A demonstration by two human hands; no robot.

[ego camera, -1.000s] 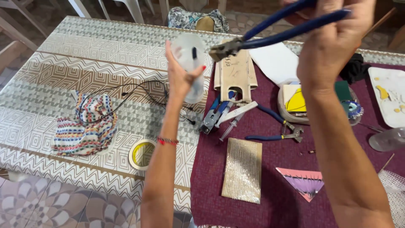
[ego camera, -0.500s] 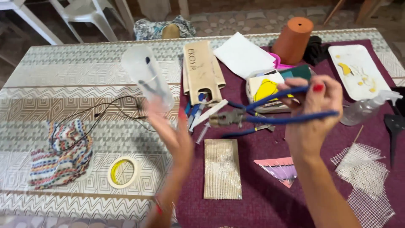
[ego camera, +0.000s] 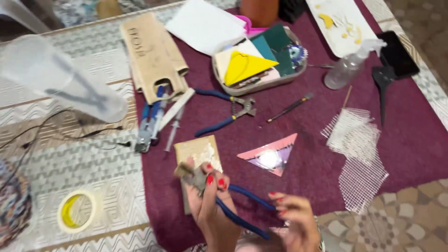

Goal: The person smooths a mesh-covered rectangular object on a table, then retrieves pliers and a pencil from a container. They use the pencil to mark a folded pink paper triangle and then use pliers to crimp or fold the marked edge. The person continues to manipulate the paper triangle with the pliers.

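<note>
The left hand (ego camera: pixel 210 205) has its grip wrapped around a pair of blue-handled pliers (ego camera: pixel 233 205), fingers pinched close to the metal head, which sits just above a small tan tile (ego camera: pixel 198 154) lying on the maroon cloth (ego camera: pixel 410 140). The right hand (ego camera: pixel 294 224) sits near the bottom edge, fingers curled and touching the ends of the blue handles; it is blurred, so I cannot tell whether its grip is truly closed on them. A clear plastic cup (ego camera: pixel 60 84) hangs blurred at the upper left, over the patterned counter (ego camera: pixel 84 168). A second pair of blue pliers (ego camera: pixel 228 109) lies on the cloth above the tile, with a pink triangular piece (ego camera: pixel 270 156) to the right and white mesh pieces (ego camera: pixel 357 154) further right. A tray of coloured shards (ego camera: pixel 259 63) stands beyond, a spray bottle (ego camera: pixel 350 65) beside it. A roll of yellow tape (ego camera: pixel 77 212) lies on the counter at lower left
</note>
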